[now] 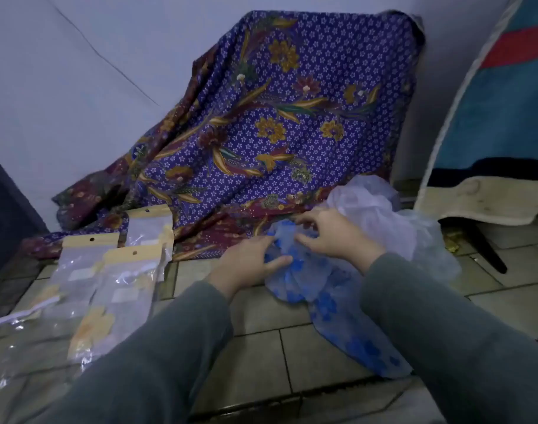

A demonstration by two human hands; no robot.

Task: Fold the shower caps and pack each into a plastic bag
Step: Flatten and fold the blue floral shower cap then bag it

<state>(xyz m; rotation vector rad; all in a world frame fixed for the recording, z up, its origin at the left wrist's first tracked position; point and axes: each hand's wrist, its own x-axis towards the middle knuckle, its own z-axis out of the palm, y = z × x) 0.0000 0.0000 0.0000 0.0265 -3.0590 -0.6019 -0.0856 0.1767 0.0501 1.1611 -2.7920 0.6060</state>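
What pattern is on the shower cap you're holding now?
Blue flowers on translucent pale plastic: the shower cap, gripped by left hand and right hand. Head view.

A home, by the look of it: a corner of a room with a tiled floor (261,341) and plain white walls (78,87). A batik cloth (277,117) drapes over something at 12 o'clock. At 2 o'clock a striped blanket (500,102) hangs down. Work goes on at floor level.
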